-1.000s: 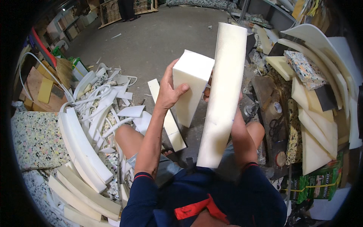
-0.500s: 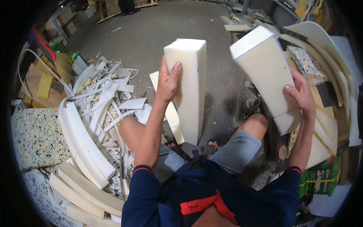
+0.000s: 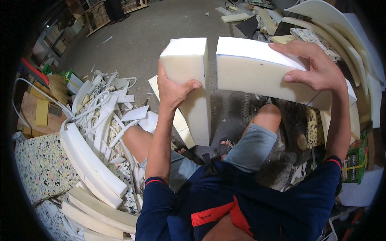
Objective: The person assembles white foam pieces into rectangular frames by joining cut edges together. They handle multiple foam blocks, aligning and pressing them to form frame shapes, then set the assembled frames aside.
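My left hand [image 3: 172,89] grips a tall cream foam block [image 3: 193,86] that stands upright, its lower end near my foot. My right hand [image 3: 311,64] holds a second, longer cream foam block [image 3: 253,76] lying almost level, its near end close beside the top of the upright one. A thin gap separates the two blocks. A flat foam slab [image 3: 179,120] leans behind my left forearm. I am seated, knees apart, in blue shorts and a navy shirt.
A heap of white foam strips and offcuts [image 3: 100,120] lies to my left, beside speckled rebonded foam [image 3: 40,168]. Curved foam sheets [image 3: 354,44] pile up at the right, with a green box [image 3: 356,160]. Grey concrete floor [image 3: 152,28] stretches ahead.
My right hand has swung the long block down from a raised tilt to nearly level and toward the upright block. The left block stays upright, now nearer the camera.
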Demonstrator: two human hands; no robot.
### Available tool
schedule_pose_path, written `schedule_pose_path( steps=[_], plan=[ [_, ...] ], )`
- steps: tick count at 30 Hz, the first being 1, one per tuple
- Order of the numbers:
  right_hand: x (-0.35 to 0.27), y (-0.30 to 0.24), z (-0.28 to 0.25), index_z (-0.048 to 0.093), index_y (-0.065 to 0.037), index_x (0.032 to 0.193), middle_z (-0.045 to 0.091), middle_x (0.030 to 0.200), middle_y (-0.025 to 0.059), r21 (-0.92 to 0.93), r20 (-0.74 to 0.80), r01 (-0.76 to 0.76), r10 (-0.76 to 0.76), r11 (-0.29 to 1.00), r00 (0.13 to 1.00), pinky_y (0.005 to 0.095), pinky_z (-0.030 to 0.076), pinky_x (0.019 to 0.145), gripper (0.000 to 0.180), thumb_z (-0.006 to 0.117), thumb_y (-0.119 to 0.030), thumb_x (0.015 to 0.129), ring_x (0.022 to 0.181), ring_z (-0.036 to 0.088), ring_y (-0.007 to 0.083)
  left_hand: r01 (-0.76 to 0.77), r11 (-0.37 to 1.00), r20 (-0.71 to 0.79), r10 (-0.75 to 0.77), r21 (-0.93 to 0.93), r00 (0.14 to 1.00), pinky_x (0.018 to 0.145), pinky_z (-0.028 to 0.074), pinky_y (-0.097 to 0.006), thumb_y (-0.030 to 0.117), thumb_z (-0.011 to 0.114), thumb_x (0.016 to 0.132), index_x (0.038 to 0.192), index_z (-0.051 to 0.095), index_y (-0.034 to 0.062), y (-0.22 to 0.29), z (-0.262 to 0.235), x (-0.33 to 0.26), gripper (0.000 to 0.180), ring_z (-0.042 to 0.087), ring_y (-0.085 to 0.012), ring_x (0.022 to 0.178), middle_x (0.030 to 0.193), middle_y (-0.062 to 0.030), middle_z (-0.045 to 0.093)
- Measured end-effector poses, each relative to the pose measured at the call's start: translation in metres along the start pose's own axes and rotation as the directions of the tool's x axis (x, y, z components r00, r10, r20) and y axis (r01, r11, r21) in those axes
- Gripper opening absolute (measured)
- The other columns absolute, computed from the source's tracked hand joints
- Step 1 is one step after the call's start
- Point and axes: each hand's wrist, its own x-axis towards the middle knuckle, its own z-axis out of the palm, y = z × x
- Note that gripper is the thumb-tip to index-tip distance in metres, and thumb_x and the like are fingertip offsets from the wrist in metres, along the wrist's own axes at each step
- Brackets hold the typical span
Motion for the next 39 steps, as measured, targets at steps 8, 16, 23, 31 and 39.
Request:
schedule_pose_path(
  steps=[8, 16, 23, 31, 39],
  plan=[
    [0.014, 0.002, 0.016, 0.063, -0.007, 0.139, 0.071, 0.110, 0.0166, -0.053, -0.029, 0.096, -0.097, 0.994, 0.995, 0.0405, 0.048, 0.091, 0.073, 0.081, -0.040, 0.076, 0.098, 0.063, 0.0313, -0.013, 0.998, -0.007, 0.014, 0.057, 1.000, 0.097, 0.054, -0.038, 0.057, 0.099, 0.048, 0.146, 0.039, -0.0041, 0.009, -0.009, -0.004, 0.131, 0.066, -0.0263, 0.113, 0.124, -0.0168, 0.064],
    [0.023, 0.007, 0.020, 0.063, -0.007, 0.139, 0.071, 0.103, 0.0165, -0.060, -0.023, 0.131, -0.132, 0.990, 0.991, 0.0409, 0.048, 0.087, 0.074, 0.080, -0.042, 0.077, 0.091, 0.063, 0.0305, -0.011, 0.992, -0.021, 0.013, 0.124, 1.000, 0.097, 0.055, -0.040, 0.069, 0.094, 0.049, 0.147, 0.037, -0.0043, 0.010, -0.011, -0.004, 0.134, 0.067, -0.0288, 0.113, 0.123, -0.0196, 0.063],
    [0.028, 0.004, 0.020, 0.063, -0.006, 0.138, 0.069, 0.099, 0.0168, -0.025, -0.022, 0.145, -0.146, 0.989, 0.989, 0.0395, 0.047, 0.084, 0.072, 0.080, -0.040, 0.077, 0.090, 0.062, 0.0294, -0.028, 0.984, -0.024, 0.032, 0.174, 0.999, 0.097, 0.054, -0.040, 0.070, 0.093, 0.050, 0.146, 0.038, -0.0043, 0.010, -0.013, 0.000, 0.133, 0.067, -0.0290, 0.113, 0.123, -0.0195, 0.064],
    [0.031, 0.005, 0.019, 0.063, -0.007, 0.139, 0.068, 0.097, 0.0164, -0.095, -0.031, 0.171, -0.174, 0.981, 0.984, 0.0393, 0.047, 0.081, 0.073, 0.081, -0.041, 0.077, 0.088, 0.061, 0.0293, 0.025, 0.990, -0.021, -0.022, 0.135, 1.000, 0.097, 0.054, -0.040, 0.065, 0.095, 0.049, 0.146, 0.039, -0.0042, 0.008, -0.014, 0.000, 0.132, 0.067, -0.0289, 0.112, 0.124, -0.0192, 0.063],
    [0.033, 0.007, 0.021, 0.062, -0.008, 0.140, 0.064, 0.088, 0.0128, -0.113, -0.032, 0.162, -0.167, 0.980, 0.985, 0.0390, 0.044, 0.076, 0.075, 0.081, -0.045, 0.077, 0.081, 0.058, 0.0269, 0.009, 0.992, -0.018, -0.007, 0.130, 1.000, 0.096, 0.055, -0.042, 0.066, 0.094, 0.051, 0.147, 0.038, -0.0033, 0.007, -0.014, 0.000, 0.131, 0.068, -0.0302, 0.111, 0.123, -0.0200, 0.063]
  ],
)
